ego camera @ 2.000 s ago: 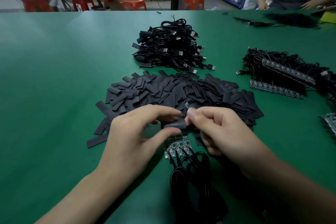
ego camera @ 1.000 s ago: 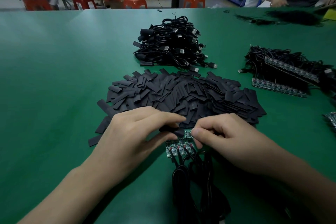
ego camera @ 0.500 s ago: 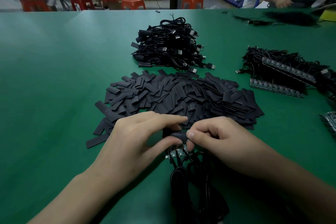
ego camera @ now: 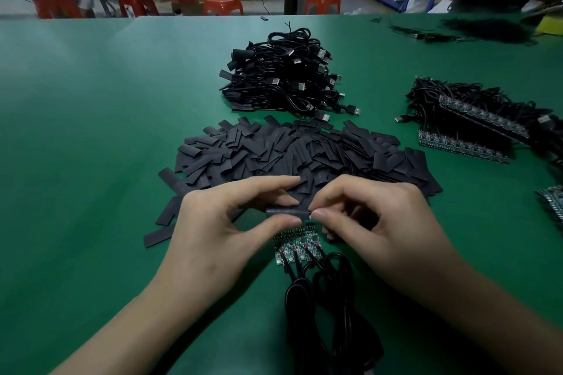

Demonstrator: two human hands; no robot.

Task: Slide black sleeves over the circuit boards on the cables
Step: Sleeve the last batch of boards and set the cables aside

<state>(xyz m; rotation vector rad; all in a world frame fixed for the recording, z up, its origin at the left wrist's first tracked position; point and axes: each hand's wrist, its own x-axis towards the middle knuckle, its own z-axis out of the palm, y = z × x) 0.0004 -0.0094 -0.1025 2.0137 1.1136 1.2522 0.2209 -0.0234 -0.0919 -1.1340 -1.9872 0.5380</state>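
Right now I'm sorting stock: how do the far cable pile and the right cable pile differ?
The far cable pile is a rounded heap showing USB plugs and black sleeved ends; the right cable pile is spread out, with bare circuit boards lined up in rows. Both are tangled black cables on the green table.

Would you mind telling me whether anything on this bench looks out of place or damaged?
Nothing looks damaged. The only untidiness: a few loose sleeves lie apart from the sleeve pile, on the table beside the left hand. Both hands hold one sleeve above the bare circuit boards.
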